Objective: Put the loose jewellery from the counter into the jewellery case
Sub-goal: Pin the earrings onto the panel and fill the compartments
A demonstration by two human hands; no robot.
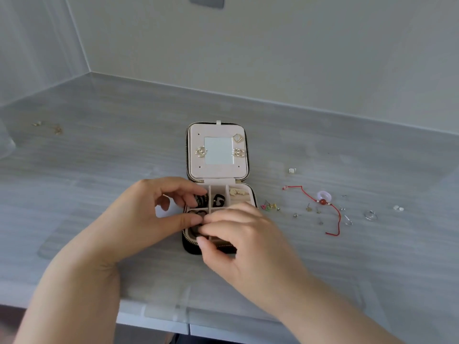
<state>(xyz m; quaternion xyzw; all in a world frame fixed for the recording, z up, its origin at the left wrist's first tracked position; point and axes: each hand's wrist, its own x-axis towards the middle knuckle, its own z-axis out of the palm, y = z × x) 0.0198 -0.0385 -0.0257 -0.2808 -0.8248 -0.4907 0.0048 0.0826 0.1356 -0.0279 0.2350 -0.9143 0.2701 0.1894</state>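
Note:
The jewellery case [244,194] lies open at the counter's middle, its mirrored lid [216,130] flat behind the tray, with earrings pinned beside the mirror. My left hand [149,209] and right hand [243,234] hover over the tray's front-left compartments. Their fingertips meet there, and whatever lies between them is hidden. Dark hair ties [219,199] fill the back compartments. Right of the case lie loose pieces: a red string bracelet [335,214] with a white bead ring [324,194], coloured studs [269,207], a square stud [292,170] and a silver ring [370,216].
A thin gold chain [58,130] lies far left on the grey counter [124,145]. Small white earring backs [398,208] sit at the far right. Walls close the counter at the back and left. The counter's front edge runs below my forearms.

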